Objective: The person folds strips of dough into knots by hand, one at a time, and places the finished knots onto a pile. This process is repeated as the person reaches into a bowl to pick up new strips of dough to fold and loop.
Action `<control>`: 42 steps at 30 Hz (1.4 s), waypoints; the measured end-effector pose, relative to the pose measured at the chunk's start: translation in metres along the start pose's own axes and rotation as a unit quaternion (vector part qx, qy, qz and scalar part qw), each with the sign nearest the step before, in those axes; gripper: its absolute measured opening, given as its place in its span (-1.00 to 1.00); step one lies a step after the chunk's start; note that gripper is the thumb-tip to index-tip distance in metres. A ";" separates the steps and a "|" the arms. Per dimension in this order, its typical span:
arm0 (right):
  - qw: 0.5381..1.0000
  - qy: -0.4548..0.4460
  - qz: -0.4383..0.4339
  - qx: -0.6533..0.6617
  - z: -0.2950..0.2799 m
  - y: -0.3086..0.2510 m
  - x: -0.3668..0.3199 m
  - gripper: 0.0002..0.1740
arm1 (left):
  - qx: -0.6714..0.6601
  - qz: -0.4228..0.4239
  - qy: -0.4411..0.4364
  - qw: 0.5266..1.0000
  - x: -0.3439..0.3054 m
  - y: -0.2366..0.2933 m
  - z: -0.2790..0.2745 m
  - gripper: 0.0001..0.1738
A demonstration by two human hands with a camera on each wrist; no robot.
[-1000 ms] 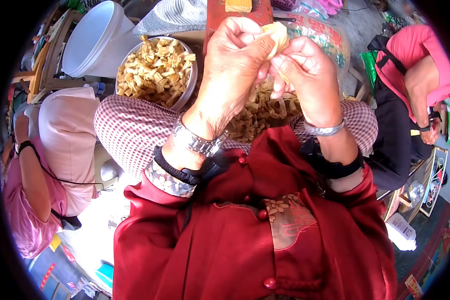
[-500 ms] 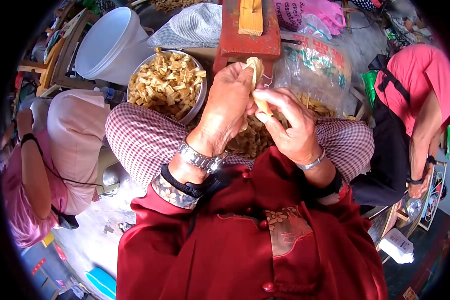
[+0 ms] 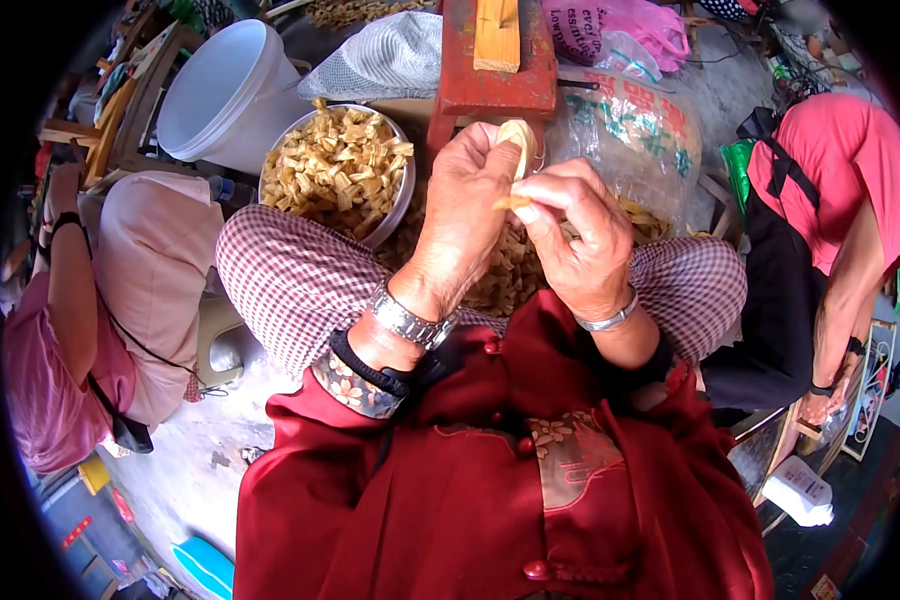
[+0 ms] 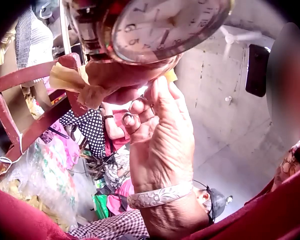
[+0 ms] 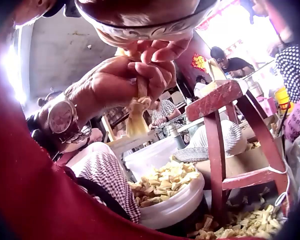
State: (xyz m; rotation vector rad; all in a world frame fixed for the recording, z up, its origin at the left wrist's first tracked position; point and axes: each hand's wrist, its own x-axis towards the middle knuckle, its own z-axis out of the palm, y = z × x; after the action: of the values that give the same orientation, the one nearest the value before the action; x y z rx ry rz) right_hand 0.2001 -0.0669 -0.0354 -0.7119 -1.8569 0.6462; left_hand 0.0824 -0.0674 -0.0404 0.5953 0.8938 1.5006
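Note:
A pale yellow folded strip (image 3: 516,137) is pinched in the left hand (image 3: 462,198), its looped top standing above the thumb. The right hand (image 3: 582,232) pinches an orange-tan end (image 3: 513,202) of it between thumb and forefinger, close beside the left hand. From the right wrist view, the strip (image 5: 136,123) hangs below the curled fingers of the left hand (image 5: 115,82). The left wrist view has the strip (image 4: 72,82) sticking out to the left, with the right hand's (image 4: 162,135) fingertips raised against the left hand.
A white tub (image 3: 408,185) of folded yellow pieces stands left of the hands, with a white bucket (image 3: 215,95) behind it. A red stool (image 3: 495,92) bears a wooden block. More pieces lie below the hands. A clear plastic bag (image 3: 625,140) is on the right; people sit at both sides.
Both hands have come down and nearer the body from in front of the stool. The right hand has turned, and its pinched end now points left across the strip.

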 end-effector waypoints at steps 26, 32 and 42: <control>0.879 -0.048 0.341 0.331 -0.024 0.021 -0.003 -0.84 | 0.275 0.033 -0.141 0.951 -0.017 0.008 0.001 -0.79; 0.904 0.032 0.328 0.272 -0.011 0.017 -0.002 -0.90 | 0.298 0.046 -0.114 0.946 -0.023 0.013 0.008 -0.81; 0.865 0.019 0.352 0.357 -0.009 0.020 -0.018 -0.83 | 0.426 0.148 -0.105 0.886 -0.026 0.001 -0.009 -0.85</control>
State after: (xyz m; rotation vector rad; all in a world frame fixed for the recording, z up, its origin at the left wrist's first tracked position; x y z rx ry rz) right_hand 0.2179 -0.0649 -0.0573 -0.8643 -1.1221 1.6669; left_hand 0.0779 -0.0944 -0.0415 1.5664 1.3255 1.2127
